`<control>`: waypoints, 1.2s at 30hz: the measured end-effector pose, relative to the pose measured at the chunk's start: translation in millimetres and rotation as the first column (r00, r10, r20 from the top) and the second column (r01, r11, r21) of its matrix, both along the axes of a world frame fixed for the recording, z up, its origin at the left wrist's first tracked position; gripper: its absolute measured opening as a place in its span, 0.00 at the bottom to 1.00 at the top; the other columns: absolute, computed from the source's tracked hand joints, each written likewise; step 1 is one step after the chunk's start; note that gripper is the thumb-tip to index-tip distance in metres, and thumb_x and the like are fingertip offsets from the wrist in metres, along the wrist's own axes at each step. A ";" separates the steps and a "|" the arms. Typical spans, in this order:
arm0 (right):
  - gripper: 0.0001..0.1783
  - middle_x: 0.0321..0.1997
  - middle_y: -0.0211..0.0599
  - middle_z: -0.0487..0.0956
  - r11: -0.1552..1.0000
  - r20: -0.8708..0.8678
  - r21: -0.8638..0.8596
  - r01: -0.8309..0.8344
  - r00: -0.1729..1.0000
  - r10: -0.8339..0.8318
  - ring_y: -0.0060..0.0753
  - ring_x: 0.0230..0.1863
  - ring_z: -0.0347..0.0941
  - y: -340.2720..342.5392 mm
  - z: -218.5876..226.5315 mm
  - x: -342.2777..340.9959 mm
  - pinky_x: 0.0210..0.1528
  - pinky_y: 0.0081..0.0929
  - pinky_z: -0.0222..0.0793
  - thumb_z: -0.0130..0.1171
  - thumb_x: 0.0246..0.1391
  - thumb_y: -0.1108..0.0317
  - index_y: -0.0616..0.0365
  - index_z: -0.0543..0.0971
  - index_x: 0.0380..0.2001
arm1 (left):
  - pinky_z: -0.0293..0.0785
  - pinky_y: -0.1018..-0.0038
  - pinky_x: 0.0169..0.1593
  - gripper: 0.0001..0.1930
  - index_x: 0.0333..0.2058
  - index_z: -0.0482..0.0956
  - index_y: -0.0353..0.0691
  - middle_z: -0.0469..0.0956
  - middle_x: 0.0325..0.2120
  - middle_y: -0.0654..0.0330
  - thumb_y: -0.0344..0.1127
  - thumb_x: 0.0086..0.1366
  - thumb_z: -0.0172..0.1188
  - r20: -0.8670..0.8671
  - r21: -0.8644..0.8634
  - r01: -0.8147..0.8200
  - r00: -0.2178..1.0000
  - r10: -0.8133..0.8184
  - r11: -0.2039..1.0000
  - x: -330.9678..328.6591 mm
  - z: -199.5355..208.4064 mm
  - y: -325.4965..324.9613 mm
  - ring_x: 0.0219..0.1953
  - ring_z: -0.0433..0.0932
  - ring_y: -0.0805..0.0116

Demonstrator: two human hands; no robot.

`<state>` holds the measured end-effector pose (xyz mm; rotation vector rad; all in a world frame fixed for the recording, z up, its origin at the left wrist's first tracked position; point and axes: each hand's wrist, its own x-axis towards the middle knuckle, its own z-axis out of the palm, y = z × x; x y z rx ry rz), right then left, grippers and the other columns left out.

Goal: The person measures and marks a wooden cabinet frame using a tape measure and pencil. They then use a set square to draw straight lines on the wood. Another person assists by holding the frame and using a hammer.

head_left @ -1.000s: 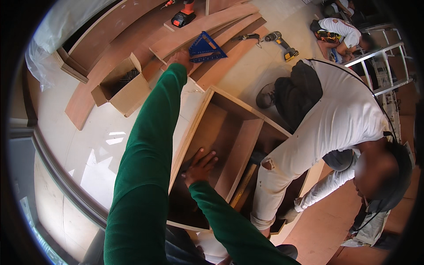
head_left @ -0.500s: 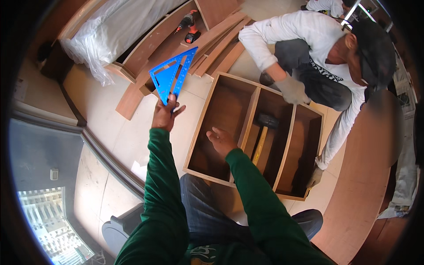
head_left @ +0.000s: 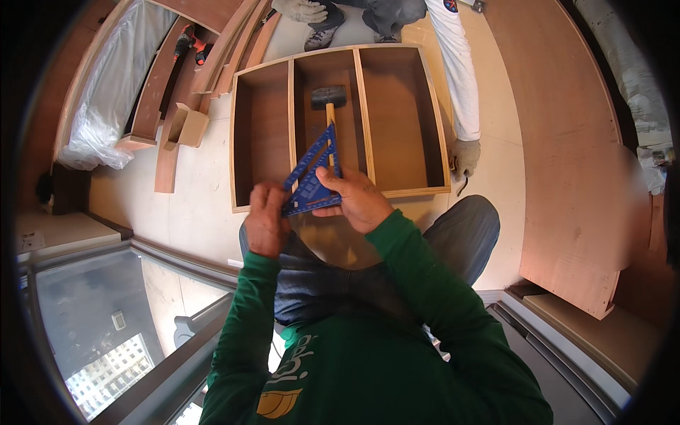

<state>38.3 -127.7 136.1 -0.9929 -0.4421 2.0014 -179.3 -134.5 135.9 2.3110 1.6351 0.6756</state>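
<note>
A blue triangular speed square (head_left: 312,190) is held in front of me, over the near edge of a wooden box. My left hand (head_left: 266,221) closes its fingers on the square's left corner. My right hand (head_left: 363,202) grips its right side, thumb on the face. The shallow three-compartment box (head_left: 292,106) lies open side up on the floor beyond my knees. In its middle compartment rests a mallet (head_left: 329,98) with a dark head and yellow handle, partly hidden by the square. A co-worker's gloved hand (head_left: 465,157) is beside the box's right side, near a small dark item.
The co-worker's other glove (head_left: 301,10) is beyond the box. Far left are a cordless drill (head_left: 185,42), boards (head_left: 225,53), a small cardboard box (head_left: 190,127) and a plastic-wrapped piece (head_left: 117,88). A long wooden panel (head_left: 567,163) lies right; a framed glass panel (head_left: 92,304) is at near left.
The square has come down from the upper left to in front of me, and my right hand has taken hold of it too. The view has shifted; the co-worker's near-box hand stays by its right side.
</note>
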 end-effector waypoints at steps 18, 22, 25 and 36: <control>0.21 0.38 0.40 0.85 0.620 0.637 0.161 -0.768 0.561 0.529 0.30 0.35 0.84 93.2 -62.5 89.0 0.33 0.29 0.83 0.68 0.59 0.60 0.63 0.81 0.49 | 0.52 0.29 0.70 0.78 0.77 0.43 0.44 0.52 0.73 0.39 0.59 0.31 0.85 -0.354 -0.153 0.308 0.870 -0.343 0.939 102.1 -8.6 43.8 0.76 0.52 0.46; 0.27 0.43 0.44 0.85 0.437 0.694 -0.020 -0.899 0.302 0.654 0.30 0.40 0.85 121.5 -43.4 92.8 0.37 0.27 0.82 0.68 0.60 0.54 0.63 0.80 0.55 | 0.66 0.45 0.65 0.64 0.64 0.62 0.34 0.74 0.53 0.41 0.68 0.35 0.82 -0.164 -0.413 0.290 0.909 -0.384 0.863 90.4 -27.6 63.6 0.60 0.73 0.42; 0.30 0.49 0.44 0.85 0.803 0.356 0.098 -0.588 0.774 0.524 0.31 0.46 0.83 119.6 -44.0 114.8 0.46 0.28 0.80 0.68 0.61 0.50 0.59 0.78 0.58 | 0.75 0.53 0.59 0.57 0.55 0.66 0.30 0.77 0.46 0.41 0.69 0.39 0.82 0.181 -0.581 0.224 0.973 -0.145 0.782 68.0 -45.7 59.3 0.54 0.79 0.40; 0.20 0.50 0.42 0.84 0.979 0.562 0.172 -0.108 0.827 -0.008 0.33 0.46 0.81 169.2 -70.0 153.0 0.52 0.33 0.78 0.60 0.67 0.58 0.60 0.78 0.54 | 0.75 0.56 0.59 0.58 0.64 0.62 0.34 0.73 0.52 0.40 0.67 0.45 0.80 0.236 -0.471 0.285 0.953 -0.192 0.835 49.9 -112.2 28.9 0.54 0.77 0.42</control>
